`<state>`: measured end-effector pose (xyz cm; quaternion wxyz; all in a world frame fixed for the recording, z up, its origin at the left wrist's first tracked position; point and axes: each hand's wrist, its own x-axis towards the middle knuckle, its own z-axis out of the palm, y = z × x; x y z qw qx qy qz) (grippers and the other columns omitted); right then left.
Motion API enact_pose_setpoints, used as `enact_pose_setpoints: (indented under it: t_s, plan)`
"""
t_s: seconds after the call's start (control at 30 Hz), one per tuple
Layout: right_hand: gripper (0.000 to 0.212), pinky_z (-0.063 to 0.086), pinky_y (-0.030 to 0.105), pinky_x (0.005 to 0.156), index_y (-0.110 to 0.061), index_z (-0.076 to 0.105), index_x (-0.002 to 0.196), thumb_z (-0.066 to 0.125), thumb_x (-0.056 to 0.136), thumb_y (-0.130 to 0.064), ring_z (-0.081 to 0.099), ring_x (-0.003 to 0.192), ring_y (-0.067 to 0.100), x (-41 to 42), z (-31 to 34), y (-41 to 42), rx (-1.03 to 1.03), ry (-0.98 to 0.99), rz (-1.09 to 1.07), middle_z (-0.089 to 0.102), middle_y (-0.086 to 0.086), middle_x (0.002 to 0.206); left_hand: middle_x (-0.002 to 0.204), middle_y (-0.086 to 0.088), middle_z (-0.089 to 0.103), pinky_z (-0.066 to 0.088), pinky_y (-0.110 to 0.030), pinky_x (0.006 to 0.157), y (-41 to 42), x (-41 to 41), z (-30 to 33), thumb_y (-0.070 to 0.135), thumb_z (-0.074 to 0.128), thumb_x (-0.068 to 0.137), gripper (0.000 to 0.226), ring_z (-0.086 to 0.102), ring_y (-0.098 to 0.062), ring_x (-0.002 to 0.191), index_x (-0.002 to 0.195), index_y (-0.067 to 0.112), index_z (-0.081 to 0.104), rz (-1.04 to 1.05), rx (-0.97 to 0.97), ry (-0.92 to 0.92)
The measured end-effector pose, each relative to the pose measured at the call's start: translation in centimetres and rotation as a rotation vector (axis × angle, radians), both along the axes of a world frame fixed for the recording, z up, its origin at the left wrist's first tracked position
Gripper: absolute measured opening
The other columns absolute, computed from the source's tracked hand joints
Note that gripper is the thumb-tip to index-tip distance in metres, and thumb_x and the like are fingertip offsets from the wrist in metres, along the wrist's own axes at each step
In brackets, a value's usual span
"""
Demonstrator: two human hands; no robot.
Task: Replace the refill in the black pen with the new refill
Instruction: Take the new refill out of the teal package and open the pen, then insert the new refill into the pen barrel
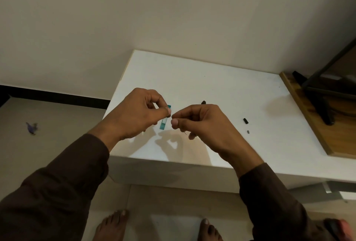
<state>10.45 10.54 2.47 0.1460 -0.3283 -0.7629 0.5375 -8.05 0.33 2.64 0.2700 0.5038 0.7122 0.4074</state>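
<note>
A thin refill (pixel 185 133) is pinched by the right hand (pixel 200 123) above the white bench (pixel 221 78); the left hand (pixel 138 113) is pinched at the teal packet (pixel 165 120). Right of the packet, a black pen piece (pixel 245 121) is laid.

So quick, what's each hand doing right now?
Left hand: fingertips pinched together, on what cannot be told.
Right hand: pinching a thin refill.
</note>
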Motion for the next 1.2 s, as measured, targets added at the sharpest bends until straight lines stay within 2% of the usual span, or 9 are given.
enact_pose_setpoints:
  t_s: [0.1, 0.23, 0.43, 0.57, 0.8, 0.9, 1.0, 1.07, 1.2]
  plan:
    - [0.008, 0.058, 0.026, 0.064, -0.018, 0.081, 0.096, 0.078, 0.089, -0.017, 0.071, 0.07, 0.009, 0.2, 0.2, 0.2, -0.025, 0.015, 0.006, 0.082, 0.001, 0.082, 0.086, -0.011, 0.075, 0.06, -0.051, 0.059, 0.4, 0.3, 0.0, 0.03, 0.072, 0.09, 0.012, 0.07, -0.037, 0.068, 0.08, 0.024, 0.075, -0.005, 0.009, 0.012]
    - [0.01, 0.061, 0.027, 0.066, -0.016, 0.081, 0.097, 0.078, 0.089, -0.013, 0.074, 0.073, 0.012, 0.4, 0.2, 0.3, -0.049, 0.031, -0.001, 0.082, 0.001, 0.083, 0.068, -0.004, 0.072, 0.056, -0.036, 0.054, 0.7, 0.3, -0.2, 0.036, 0.069, 0.093, 0.019, 0.063, -0.011, 0.05, 0.079, 0.024, 0.077, 0.037, 0.04, -0.013]
    - [0.008, 0.063, 0.029, 0.074, -0.01, 0.079, 0.098, 0.076, 0.091, -0.011, 0.079, 0.084, 0.022, 1.5, 0.7, 1.0, -0.248, 0.2, -0.136, 0.083, 0.008, 0.092, 0.065, 0.012, 0.07, 0.045, -0.014, 0.046, 1.2, 0.5, -1.1, 0.037, 0.065, 0.097, 0.029, 0.062, -0.001, 0.047, 0.079, 0.018, 0.078, 0.241, 0.107, -0.052]
    - [0.007, 0.063, 0.031, 0.073, -0.006, 0.077, 0.099, 0.073, 0.093, -0.007, 0.079, 0.086, 0.026, 3.0, 1.3, 1.7, -0.402, 0.334, -0.228, 0.082, 0.017, 0.099, 0.067, 0.003, 0.07, 0.045, -0.012, 0.052, 1.9, 1.8, -1.9, 0.038, 0.067, 0.096, 0.031, 0.061, 0.002, 0.052, 0.075, 0.017, 0.076, 0.242, 0.08, -0.025]
    - [0.006, 0.063, 0.037, 0.075, -0.009, 0.08, 0.089, 0.076, 0.087, -0.004, 0.079, 0.089, 0.032, 6.0, 1.3, 3.2, -0.439, 0.442, -0.418, 0.079, 0.01, 0.085, 0.076, 0.016, 0.069, 0.036, -0.002, 0.057, 4.7, 5.8, -3.1, 0.034, 0.071, 0.093, 0.021, 0.061, 0.004, 0.07, 0.082, 0.017, 0.077, 0.179, -0.004, 0.116]
    - [0.003, 0.062, 0.035, 0.075, -0.016, 0.083, 0.088, 0.081, 0.086, -0.014, 0.077, 0.086, 0.02, 7.0, 1.0, 3.8, -0.305, 0.353, -0.474, 0.08, 0.006, 0.086, 0.072, 0.014, 0.068, 0.039, -0.005, 0.057, 6.0, 7.5, -3.2, 0.035, 0.072, 0.092, 0.022, 0.063, -0.001, 0.069, 0.084, 0.016, 0.077, 0.174, -0.026, 0.16]
    - [0.003, 0.055, 0.03, 0.065, -0.019, 0.083, 0.088, 0.081, 0.086, -0.019, 0.07, 0.076, 0.013, 7.7, 0.9, 4.3, -0.253, 0.316, -0.511, 0.081, 0.003, 0.087, 0.073, 0.004, 0.072, 0.056, -0.034, 0.079, 7.1, 8.7, -3.3, 0.042, 0.074, 0.088, 0.029, 0.069, -0.017, 0.073, 0.08, 0.014, 0.076, 0.219, -0.04, 0.204]
    - [0.003, 0.053, 0.03, 0.063, -0.018, 0.083, 0.088, 0.08, 0.086, -0.017, 0.067, 0.072, 0.013, 7.9, 0.9, 4.5, -0.257, 0.333, -0.53, 0.08, 0.003, 0.087, 0.07, 0.003, 0.071, 0.053, -0.045, 0.091, 7.8, 9.6, -3.4, 0.05, 0.074, 0.086, 0.036, 0.068, -0.021, 0.075, 0.076, 0.015, 0.074, 0.244, -0.057, 0.273]
    - [0.007, 0.049, 0.032, 0.059, -0.015, 0.083, 0.084, 0.078, 0.087, -0.011, 0.061, 0.066, 0.015, 7.9, 0.8, 4.6, -0.275, 0.377, -0.538, 0.08, 0.008, 0.089, 0.079, 0.001, 0.073, 0.04, -0.042, 0.091, 8.8, 11.3, -3.9, 0.057, 0.072, 0.084, 0.039, 0.064, -0.024, 0.088, 0.077, 0.019, 0.07, 0.283, -0.139, 0.407]
